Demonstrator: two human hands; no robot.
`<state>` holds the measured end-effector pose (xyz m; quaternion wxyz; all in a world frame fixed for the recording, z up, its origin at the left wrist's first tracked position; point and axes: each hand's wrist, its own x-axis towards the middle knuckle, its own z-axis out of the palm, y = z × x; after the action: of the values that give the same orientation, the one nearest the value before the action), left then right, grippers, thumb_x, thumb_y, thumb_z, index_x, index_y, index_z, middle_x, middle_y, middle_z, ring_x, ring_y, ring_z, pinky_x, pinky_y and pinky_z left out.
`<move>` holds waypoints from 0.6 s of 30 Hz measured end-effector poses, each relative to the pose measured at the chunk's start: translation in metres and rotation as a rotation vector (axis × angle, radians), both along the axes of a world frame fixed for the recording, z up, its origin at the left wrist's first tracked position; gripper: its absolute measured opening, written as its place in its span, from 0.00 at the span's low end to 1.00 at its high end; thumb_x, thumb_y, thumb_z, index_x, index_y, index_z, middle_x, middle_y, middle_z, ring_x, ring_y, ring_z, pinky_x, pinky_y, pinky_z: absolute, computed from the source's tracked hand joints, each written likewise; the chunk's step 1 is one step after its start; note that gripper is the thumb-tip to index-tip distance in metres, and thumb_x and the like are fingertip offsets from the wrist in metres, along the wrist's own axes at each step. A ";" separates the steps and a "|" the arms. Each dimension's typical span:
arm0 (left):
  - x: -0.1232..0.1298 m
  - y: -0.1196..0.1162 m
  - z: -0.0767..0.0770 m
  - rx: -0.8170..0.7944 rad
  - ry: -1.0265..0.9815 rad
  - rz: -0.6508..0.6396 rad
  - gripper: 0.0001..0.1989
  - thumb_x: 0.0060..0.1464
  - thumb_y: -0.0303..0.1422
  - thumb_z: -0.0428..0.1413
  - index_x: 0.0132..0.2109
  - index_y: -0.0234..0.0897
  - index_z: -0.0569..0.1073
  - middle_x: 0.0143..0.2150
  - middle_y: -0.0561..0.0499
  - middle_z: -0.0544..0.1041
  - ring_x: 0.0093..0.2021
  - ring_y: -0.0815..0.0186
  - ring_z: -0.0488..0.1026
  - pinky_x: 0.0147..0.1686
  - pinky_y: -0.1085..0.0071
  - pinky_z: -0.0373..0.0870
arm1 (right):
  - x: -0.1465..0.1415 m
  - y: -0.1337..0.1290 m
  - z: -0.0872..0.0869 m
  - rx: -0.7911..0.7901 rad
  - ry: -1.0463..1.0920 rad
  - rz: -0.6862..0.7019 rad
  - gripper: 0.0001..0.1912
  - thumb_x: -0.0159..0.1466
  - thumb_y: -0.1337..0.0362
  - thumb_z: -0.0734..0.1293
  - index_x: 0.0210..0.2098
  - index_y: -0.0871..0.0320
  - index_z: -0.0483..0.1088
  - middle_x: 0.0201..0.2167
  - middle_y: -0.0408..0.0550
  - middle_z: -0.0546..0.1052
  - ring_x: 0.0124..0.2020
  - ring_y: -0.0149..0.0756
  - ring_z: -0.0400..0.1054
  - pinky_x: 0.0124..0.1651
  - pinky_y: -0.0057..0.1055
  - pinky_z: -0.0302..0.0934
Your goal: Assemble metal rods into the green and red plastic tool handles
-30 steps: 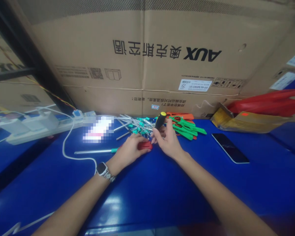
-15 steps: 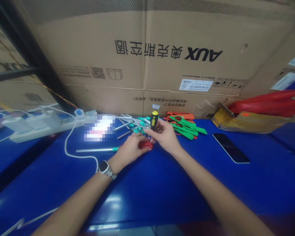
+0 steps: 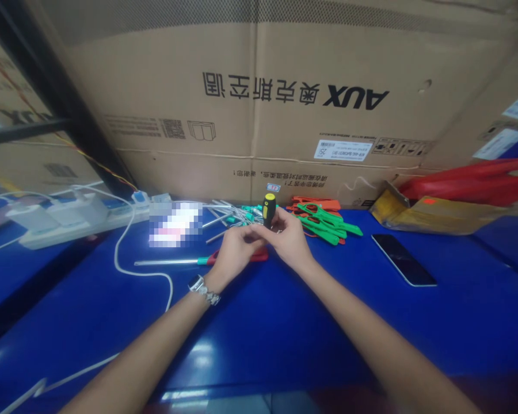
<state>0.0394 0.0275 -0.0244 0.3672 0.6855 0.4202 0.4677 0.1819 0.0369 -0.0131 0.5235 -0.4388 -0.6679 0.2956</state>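
Tight around black-yellow handle (image 3: pixel 269 210), right hand (image 3: pixel 290 237) above glossy blue table (image 3: pixel 259 333), cardboard (image 3: pixel 164 69) behind.

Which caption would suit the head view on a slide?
Right hand holds a yellow-topped tool, left hand beside it, over a blue table with green plastic parts and a phone.

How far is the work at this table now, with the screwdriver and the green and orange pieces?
Done, apparently: the red-handled tool has its metal shaft in line. In hand: the right hand holds the screwdriver upright, tip hidden; the left hand is beside it. Likely left: rods, green pieces and orange pieces, lying separate.
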 end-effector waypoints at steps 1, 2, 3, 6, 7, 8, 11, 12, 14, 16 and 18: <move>0.000 0.000 0.000 0.005 0.007 0.000 0.07 0.52 0.33 0.59 0.30 0.34 0.78 0.29 0.51 0.81 0.32 0.61 0.76 0.36 0.67 0.73 | 0.001 -0.001 0.001 -0.001 -0.008 -0.004 0.15 0.55 0.55 0.74 0.29 0.56 0.66 0.27 0.39 0.68 0.25 0.29 0.58 0.28 0.29 0.55; 0.000 0.000 0.000 0.016 0.030 -0.003 0.08 0.53 0.33 0.59 0.30 0.34 0.78 0.29 0.51 0.81 0.32 0.61 0.76 0.36 0.67 0.72 | 0.002 -0.002 0.003 0.001 -0.008 0.004 0.15 0.55 0.54 0.74 0.32 0.56 0.68 0.30 0.41 0.69 0.25 0.30 0.59 0.29 0.30 0.57; 0.000 -0.001 0.000 0.034 0.065 -0.009 0.09 0.54 0.33 0.58 0.30 0.34 0.79 0.30 0.50 0.81 0.32 0.60 0.77 0.36 0.67 0.72 | 0.004 -0.003 0.005 0.003 0.000 0.030 0.16 0.55 0.54 0.74 0.35 0.56 0.69 0.34 0.43 0.71 0.27 0.30 0.61 0.31 0.31 0.59; -0.003 -0.004 0.002 0.103 0.209 -0.027 0.10 0.58 0.33 0.56 0.35 0.36 0.81 0.33 0.50 0.82 0.34 0.60 0.77 0.38 0.66 0.71 | 0.014 -0.006 0.015 -0.041 0.041 0.187 0.16 0.60 0.53 0.70 0.43 0.54 0.72 0.39 0.47 0.73 0.32 0.34 0.65 0.38 0.34 0.64; -0.005 -0.005 0.002 0.122 0.251 -0.037 0.10 0.59 0.33 0.55 0.37 0.36 0.81 0.34 0.50 0.82 0.35 0.60 0.77 0.39 0.66 0.71 | 0.018 -0.007 0.019 -0.078 0.047 0.248 0.15 0.61 0.52 0.69 0.43 0.54 0.73 0.37 0.46 0.73 0.32 0.34 0.65 0.38 0.35 0.64; -0.007 -0.006 0.003 0.135 0.283 -0.048 0.10 0.60 0.33 0.54 0.38 0.37 0.81 0.36 0.49 0.83 0.36 0.60 0.77 0.40 0.65 0.71 | 0.021 -0.007 0.022 -0.109 0.045 0.301 0.15 0.62 0.52 0.68 0.42 0.54 0.73 0.35 0.46 0.73 0.31 0.35 0.66 0.37 0.35 0.64; -0.011 -0.006 0.004 0.133 0.321 -0.094 0.12 0.62 0.33 0.52 0.41 0.38 0.81 0.39 0.49 0.83 0.40 0.59 0.78 0.44 0.65 0.71 | 0.028 -0.006 0.029 -0.097 -0.020 0.337 0.12 0.61 0.53 0.68 0.36 0.56 0.74 0.32 0.44 0.72 0.30 0.34 0.65 0.36 0.34 0.63; -0.011 -0.005 0.004 0.132 0.324 -0.104 0.11 0.62 0.33 0.52 0.41 0.38 0.81 0.40 0.48 0.83 0.41 0.59 0.78 0.45 0.64 0.71 | 0.029 -0.005 0.029 -0.064 -0.045 0.306 0.12 0.60 0.54 0.69 0.34 0.56 0.73 0.32 0.44 0.73 0.30 0.34 0.64 0.35 0.34 0.63; -0.010 -0.004 0.004 0.142 0.303 -0.083 0.09 0.61 0.34 0.55 0.42 0.38 0.80 0.41 0.48 0.82 0.42 0.59 0.77 0.47 0.64 0.70 | 0.027 -0.003 0.028 -0.003 -0.071 0.217 0.11 0.58 0.56 0.71 0.31 0.56 0.72 0.31 0.44 0.73 0.28 0.32 0.62 0.34 0.32 0.60; -0.006 -0.003 0.004 0.146 0.221 -0.007 0.09 0.56 0.35 0.60 0.42 0.37 0.79 0.40 0.48 0.82 0.41 0.59 0.77 0.46 0.64 0.71 | 0.022 -0.003 0.023 0.036 -0.042 0.134 0.12 0.57 0.57 0.73 0.29 0.57 0.70 0.30 0.43 0.72 0.27 0.31 0.60 0.32 0.31 0.57; -0.001 -0.002 0.003 0.121 0.097 0.075 0.08 0.52 0.35 0.62 0.38 0.35 0.77 0.37 0.49 0.81 0.38 0.61 0.77 0.41 0.67 0.72 | 0.015 -0.004 0.017 0.061 0.007 0.072 0.15 0.56 0.57 0.74 0.25 0.56 0.65 0.29 0.43 0.72 0.27 0.31 0.59 0.31 0.30 0.55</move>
<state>0.0388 0.0257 -0.0216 0.2867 0.7120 0.4338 0.4719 0.1972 0.0331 0.0034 0.5280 -0.3973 -0.6900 0.2954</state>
